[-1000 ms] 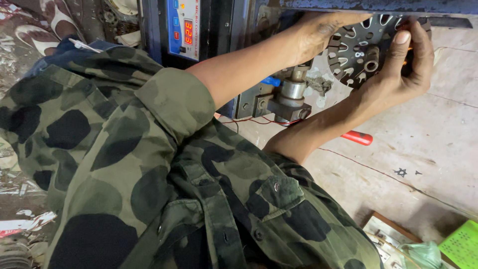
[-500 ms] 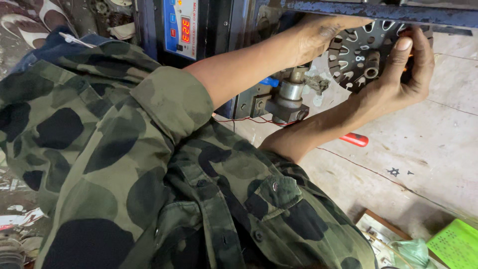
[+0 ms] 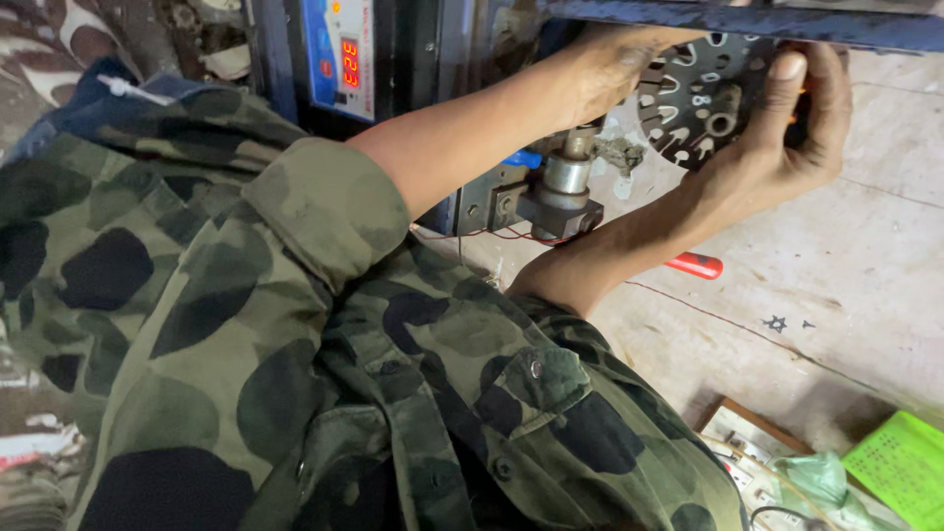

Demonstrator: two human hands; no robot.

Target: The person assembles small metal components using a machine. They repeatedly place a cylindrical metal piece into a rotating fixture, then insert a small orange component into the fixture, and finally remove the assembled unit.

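Almost nothing has shifted over the last second: both hands stay at the disc [image 3: 703, 103], and only the view has crept slightly. The slotted dark metal disc stands on edge at the top right, just under a blue bar [image 3: 747, 22] that crosses in front of its upper rim.

The right hand [image 3: 787, 138] is closed around the disc's right edge, thumb flat on the near face and fingers curled behind. The left hand [image 3: 615, 59] reaches to the disc's left side, but the bar hides its fingers, so its grip cannot be told.

The step in hand appears to be seating or aligning the disc on the machine. By that reading, any further move calls for a steady two-handed hold and a level disc, with little room to tilt it under the bar.

Below the left wrist a steel spindle [image 3: 565, 177] rises from a dark block, near the disc but apart from it, and thin red wires [image 3: 492, 236] trail beneath. A panel [image 3: 339, 59] with a red display stands to the left.

On the table [image 3: 836, 295], a red screwdriver handle [image 3: 693, 265] shows from under the right forearm. A green packet [image 3: 900, 462] and a pale green bag [image 3: 816, 482] lie at the lower right, well apart from the work.

The bar and the spindle crowd the disc most closely.
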